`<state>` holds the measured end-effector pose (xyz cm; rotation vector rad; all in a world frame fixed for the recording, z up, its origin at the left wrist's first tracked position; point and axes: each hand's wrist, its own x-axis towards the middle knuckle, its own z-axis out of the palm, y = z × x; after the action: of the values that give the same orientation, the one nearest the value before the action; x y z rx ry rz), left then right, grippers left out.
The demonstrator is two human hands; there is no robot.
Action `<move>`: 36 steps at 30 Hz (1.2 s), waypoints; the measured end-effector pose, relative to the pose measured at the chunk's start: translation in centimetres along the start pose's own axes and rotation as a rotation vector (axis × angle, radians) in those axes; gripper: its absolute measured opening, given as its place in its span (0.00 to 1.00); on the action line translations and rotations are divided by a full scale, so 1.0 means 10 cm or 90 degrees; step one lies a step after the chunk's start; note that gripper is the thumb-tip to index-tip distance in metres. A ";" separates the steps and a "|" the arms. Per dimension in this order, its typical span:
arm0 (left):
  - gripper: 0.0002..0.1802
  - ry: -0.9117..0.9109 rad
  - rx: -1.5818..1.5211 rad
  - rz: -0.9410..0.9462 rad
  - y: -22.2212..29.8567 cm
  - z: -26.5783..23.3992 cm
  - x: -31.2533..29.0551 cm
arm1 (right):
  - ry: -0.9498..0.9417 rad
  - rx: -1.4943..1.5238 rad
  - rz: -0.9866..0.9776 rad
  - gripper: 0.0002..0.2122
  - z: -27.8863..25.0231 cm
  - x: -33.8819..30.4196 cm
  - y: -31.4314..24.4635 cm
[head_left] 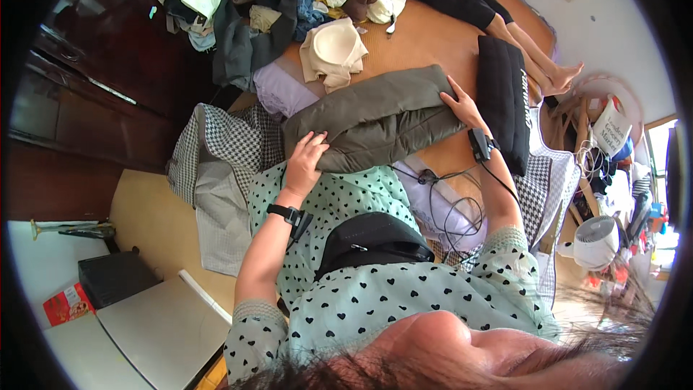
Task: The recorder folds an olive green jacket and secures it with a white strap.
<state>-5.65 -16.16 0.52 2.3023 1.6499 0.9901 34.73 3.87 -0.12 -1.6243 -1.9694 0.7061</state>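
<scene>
Folding, apparently: puffy olive-grey fabric garment point(379, 117) at near edge of orange-matted bed point(426, 40). Left hand point(307, 153) lies over its left end, right hand point(463, 107) cups its right; can't tell if either grips. Next likely calls for even pressing.

Just behind the left fingers point(312, 146), a black wrist strap point(283, 211) carries a boxy black module point(299, 227). A similar black wristband point(481, 146) sits behind the right fingers point(453, 91), trailing a thin black cable point(501, 182). Farther back from the fingers are short mint-green sleeves point(514, 274), printed with black hearts, their gathered cuffs point(258, 311) textured; the matching garment point(393, 296) bears a black zippered waist bag point(369, 240).
</scene>
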 end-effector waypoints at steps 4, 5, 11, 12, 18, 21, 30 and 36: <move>0.25 -0.016 -0.150 0.011 0.19 -0.40 0.49 | -0.152 0.133 0.058 0.24 -0.71 -0.04 -0.64; 0.23 -0.038 -0.175 0.026 0.28 -0.49 0.65 | -0.160 0.127 0.068 0.25 -0.92 -0.04 -0.67; 0.17 -0.134 -0.605 -0.192 0.19 -0.29 0.74 | -0.064 0.339 0.203 0.29 -1.81 0.18 -0.81; 0.16 -0.088 -0.721 -0.268 0.10 -0.10 0.63 | -0.034 0.504 0.214 0.28 -1.84 0.18 -0.70; 0.21 -0.092 -0.790 -0.613 -0.12 0.70 -0.02 | 0.207 0.019 -0.177 0.17 -0.64 0.19 -0.32; 0.21 -0.115 -0.897 -0.639 -0.25 0.70 -0.02 | -0.002 -0.369 -0.174 0.25 0.16 -0.17 -0.41; 0.35 -0.067 -0.111 -0.032 0.41 0.10 0.96 | 0.044 -0.348 -0.128 0.25 0.48 -0.31 -0.21; 0.38 -0.257 0.140 0.102 0.61 0.59 0.42 | 0.048 -0.275 -0.104 0.27 0.24 -0.20 0.11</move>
<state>3.42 -13.27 0.61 2.5893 1.4857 0.3384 34.34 1.86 -2.70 -1.6651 -2.2763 0.1572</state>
